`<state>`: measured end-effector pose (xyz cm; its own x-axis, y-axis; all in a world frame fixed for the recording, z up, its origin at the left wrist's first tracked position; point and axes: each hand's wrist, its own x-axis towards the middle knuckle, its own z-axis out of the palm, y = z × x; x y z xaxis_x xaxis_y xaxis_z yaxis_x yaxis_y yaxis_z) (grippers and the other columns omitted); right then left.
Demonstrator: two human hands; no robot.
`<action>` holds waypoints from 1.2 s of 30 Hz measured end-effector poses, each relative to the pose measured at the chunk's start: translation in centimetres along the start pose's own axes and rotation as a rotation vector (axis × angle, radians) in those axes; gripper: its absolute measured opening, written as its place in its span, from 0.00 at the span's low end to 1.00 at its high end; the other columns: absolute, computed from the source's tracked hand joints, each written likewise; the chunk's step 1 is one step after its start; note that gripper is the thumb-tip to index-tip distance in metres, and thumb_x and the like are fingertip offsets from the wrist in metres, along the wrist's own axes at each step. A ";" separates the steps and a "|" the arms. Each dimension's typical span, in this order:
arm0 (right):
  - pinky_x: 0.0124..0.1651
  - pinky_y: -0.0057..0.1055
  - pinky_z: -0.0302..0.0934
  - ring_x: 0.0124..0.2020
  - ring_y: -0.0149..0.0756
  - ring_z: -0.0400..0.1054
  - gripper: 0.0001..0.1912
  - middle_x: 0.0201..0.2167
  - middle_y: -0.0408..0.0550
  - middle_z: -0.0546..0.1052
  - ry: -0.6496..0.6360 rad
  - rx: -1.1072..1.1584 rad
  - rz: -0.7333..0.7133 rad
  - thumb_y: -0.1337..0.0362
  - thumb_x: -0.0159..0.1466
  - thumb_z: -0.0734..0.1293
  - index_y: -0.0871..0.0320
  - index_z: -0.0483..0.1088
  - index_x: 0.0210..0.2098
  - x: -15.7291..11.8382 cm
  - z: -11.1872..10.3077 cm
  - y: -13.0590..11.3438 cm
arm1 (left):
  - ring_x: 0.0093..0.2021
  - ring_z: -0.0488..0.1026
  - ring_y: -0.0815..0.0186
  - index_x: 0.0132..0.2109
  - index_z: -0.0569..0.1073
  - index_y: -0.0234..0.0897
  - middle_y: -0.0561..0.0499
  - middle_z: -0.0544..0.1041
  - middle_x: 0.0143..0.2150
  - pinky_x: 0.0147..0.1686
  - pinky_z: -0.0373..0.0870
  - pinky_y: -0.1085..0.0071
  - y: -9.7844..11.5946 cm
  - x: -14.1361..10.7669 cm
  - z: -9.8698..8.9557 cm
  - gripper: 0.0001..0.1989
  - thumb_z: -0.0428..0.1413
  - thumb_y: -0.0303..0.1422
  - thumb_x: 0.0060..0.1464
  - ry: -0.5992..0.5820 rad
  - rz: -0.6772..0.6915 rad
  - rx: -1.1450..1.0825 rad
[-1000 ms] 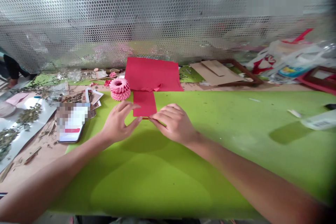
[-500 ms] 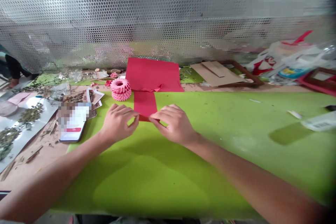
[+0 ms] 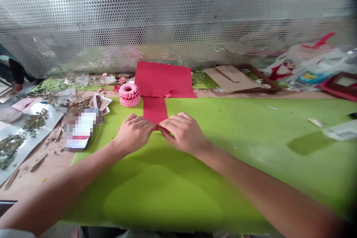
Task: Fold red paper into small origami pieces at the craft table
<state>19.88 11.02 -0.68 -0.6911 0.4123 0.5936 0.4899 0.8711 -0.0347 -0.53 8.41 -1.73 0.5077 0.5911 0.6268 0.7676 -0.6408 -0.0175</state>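
Red paper strip [image 3: 155, 109] flat on green mat [image 3: 178, 189], running toward 12 o'clock from hands. Left hand [image 3: 135, 134] and right hand [image 3: 184, 133] pinch its near edge, fingertips closed on it, nearly touching. Larger red sheet [image 3: 164, 79] beyond, 12 o'clock. Pink paper rings [image 3: 129, 96], 11 o'clock; phone [image 3: 80, 130], 9 o'clock; brown card [image 3: 232, 80], 2 o'clock.

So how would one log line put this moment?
left hand: pinching red strip; right hand: pinching red strip; pink ring: left of strip

Green-topped table [image 3: 251, 178] bears a large red sheet [image 3: 164, 78].
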 end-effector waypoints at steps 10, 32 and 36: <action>0.36 0.34 0.61 0.26 0.36 0.73 0.10 0.25 0.47 0.80 0.013 -0.057 0.161 0.68 0.65 0.65 0.59 0.78 0.31 -0.6 -0.9 2.8 | 0.32 0.78 0.64 0.37 0.80 0.40 0.51 0.83 0.33 0.35 0.66 0.66 -2.9 -0.8 -0.8 0.11 0.53 0.29 0.62 -0.007 -0.121 -0.056; 0.25 0.28 0.59 0.23 0.30 0.67 0.20 0.23 0.46 0.77 -0.238 0.825 0.460 0.49 0.62 0.69 0.61 0.77 0.28 -0.6 -0.2 0.4 | 0.40 0.78 0.66 0.60 0.65 0.40 0.50 0.79 0.41 0.43 0.74 0.68 -1.0 -0.8 -0.7 0.21 0.53 0.28 0.61 0.021 -0.376 -0.486; 0.28 0.29 0.64 0.25 0.31 0.70 0.14 0.28 0.47 0.80 -0.191 0.772 0.354 0.55 0.67 0.66 0.59 0.78 0.35 -0.6 -0.1 -0.1 | 0.55 0.72 0.59 0.51 0.72 0.39 0.44 0.76 0.53 0.55 0.69 0.59 -1.1 -0.4 -1.0 0.12 0.55 0.29 0.60 0.047 -0.227 -0.394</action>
<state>20.30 10.63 -0.96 -0.6776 0.6708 0.3016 0.2440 0.5919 -0.7682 -1.96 8.33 -1.19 0.3187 0.7213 0.6150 0.6453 -0.6403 0.4166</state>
